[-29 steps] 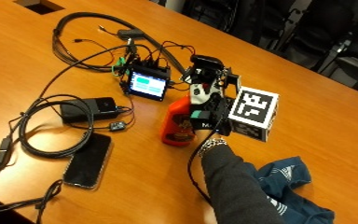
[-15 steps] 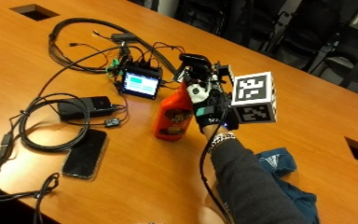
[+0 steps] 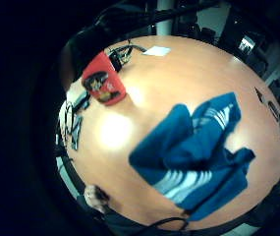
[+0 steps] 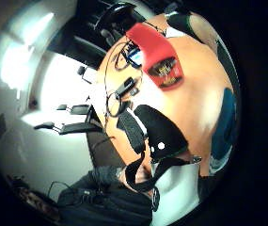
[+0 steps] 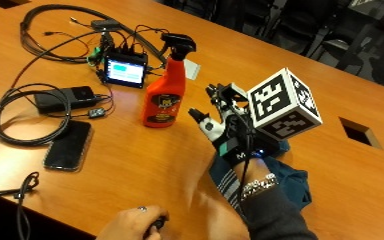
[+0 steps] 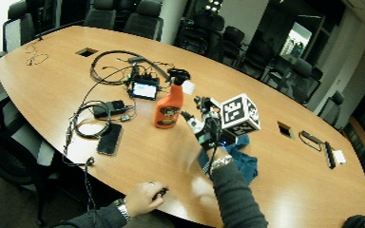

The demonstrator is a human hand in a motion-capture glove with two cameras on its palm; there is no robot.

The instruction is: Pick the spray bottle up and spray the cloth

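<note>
spray bottle [image 5: 165,92]: upright, rigid plastic, likely light; best gripped at neck under trigger. right hand [image 5: 226,131]: fingers spread, empty, beside it.

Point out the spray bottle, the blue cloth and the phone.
spray bottle [image 5: 163,100]: outside view, on its orange body just above the label.
blue cloth [image 3: 198,162]: little finger side palm view, on the crumpled middle folds.
phone [image 5: 67,145]: outside view, on the middle of its dark screen.

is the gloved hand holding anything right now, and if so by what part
Nothing is held. The gloved hand is beside the spray bottle with a gap between them, above the cloth; the bottle stands upright on the table.
</note>
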